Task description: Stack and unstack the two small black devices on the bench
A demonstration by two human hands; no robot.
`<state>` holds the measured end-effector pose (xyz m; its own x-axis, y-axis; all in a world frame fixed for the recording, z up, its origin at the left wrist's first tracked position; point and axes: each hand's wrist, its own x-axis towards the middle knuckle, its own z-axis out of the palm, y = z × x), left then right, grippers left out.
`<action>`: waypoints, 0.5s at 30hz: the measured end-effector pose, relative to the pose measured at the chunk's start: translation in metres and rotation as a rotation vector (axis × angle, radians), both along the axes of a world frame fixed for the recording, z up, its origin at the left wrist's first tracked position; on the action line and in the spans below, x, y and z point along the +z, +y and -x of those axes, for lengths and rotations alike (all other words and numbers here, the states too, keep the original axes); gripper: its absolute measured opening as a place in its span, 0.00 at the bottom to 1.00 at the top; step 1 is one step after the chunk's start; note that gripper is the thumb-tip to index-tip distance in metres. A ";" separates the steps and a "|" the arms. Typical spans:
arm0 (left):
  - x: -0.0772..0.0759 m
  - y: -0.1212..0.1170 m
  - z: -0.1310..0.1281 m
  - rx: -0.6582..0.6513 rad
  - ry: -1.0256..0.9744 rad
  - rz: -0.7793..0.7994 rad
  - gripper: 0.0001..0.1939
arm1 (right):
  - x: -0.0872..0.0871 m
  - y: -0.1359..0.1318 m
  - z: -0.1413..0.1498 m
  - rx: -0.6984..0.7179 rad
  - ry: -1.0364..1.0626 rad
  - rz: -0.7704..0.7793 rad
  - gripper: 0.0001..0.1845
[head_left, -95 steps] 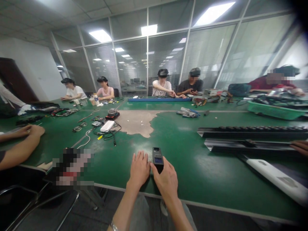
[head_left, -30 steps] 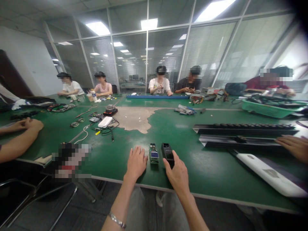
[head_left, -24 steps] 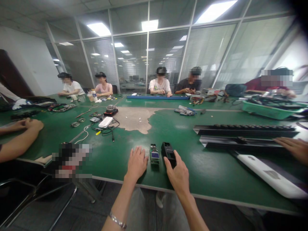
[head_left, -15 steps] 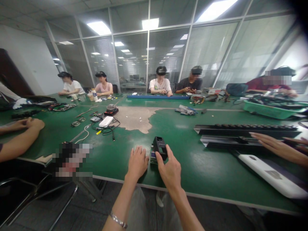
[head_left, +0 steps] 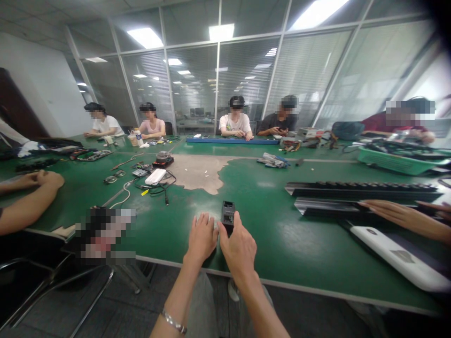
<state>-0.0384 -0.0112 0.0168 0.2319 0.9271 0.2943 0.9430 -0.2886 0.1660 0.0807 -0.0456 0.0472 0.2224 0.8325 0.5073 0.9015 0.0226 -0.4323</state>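
Note:
In the head view, a black plastic housing [head_left: 229,213] with rectangular openings in its upper face stands on the green table [head_left: 282,253] in front of me. My right hand [head_left: 239,246] grips its near end between thumb and fingers. Just left of the housing, my left hand [head_left: 203,237] lies palm down, fingers stretched out on the tabletop and holding nothing. Its fingertips come close to the housing; whether they touch it I cannot tell. Whatever lies beneath the housing is hidden.
A white device with cables [head_left: 155,177] lies ahead on the left. Black metal rails [head_left: 352,190] and a long white device [head_left: 398,258] lie to the right, near a co-worker's hand [head_left: 405,218]. A green basket [head_left: 401,162] stands farther back. Several people sit around the table.
The black housing has shifted slightly left and straightened in my right hand. The green circuit board that showed beside it is now covered. My left hand has hardly moved.

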 end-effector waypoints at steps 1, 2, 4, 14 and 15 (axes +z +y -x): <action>0.000 0.000 0.000 0.000 0.000 0.000 0.22 | 0.000 0.001 0.001 0.000 -0.015 0.006 0.35; 0.000 0.000 0.000 0.000 0.000 -0.001 0.22 | 0.000 0.001 0.002 0.000 -0.026 0.016 0.35; 0.000 0.001 0.000 0.002 -0.001 0.001 0.23 | -0.001 0.002 0.003 -0.002 -0.034 0.046 0.35; 0.000 0.000 0.001 -0.011 -0.002 0.007 0.23 | -0.028 -0.003 -0.001 0.088 0.011 -0.017 0.36; 0.000 0.000 0.001 -0.010 -0.003 0.008 0.23 | -0.031 -0.003 -0.002 0.102 0.016 -0.030 0.36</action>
<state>-0.0398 -0.0108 0.0165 0.2401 0.9271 0.2878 0.9397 -0.2964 0.1707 0.0828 -0.0482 0.0162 0.1455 0.8356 0.5298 0.8870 0.1271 -0.4439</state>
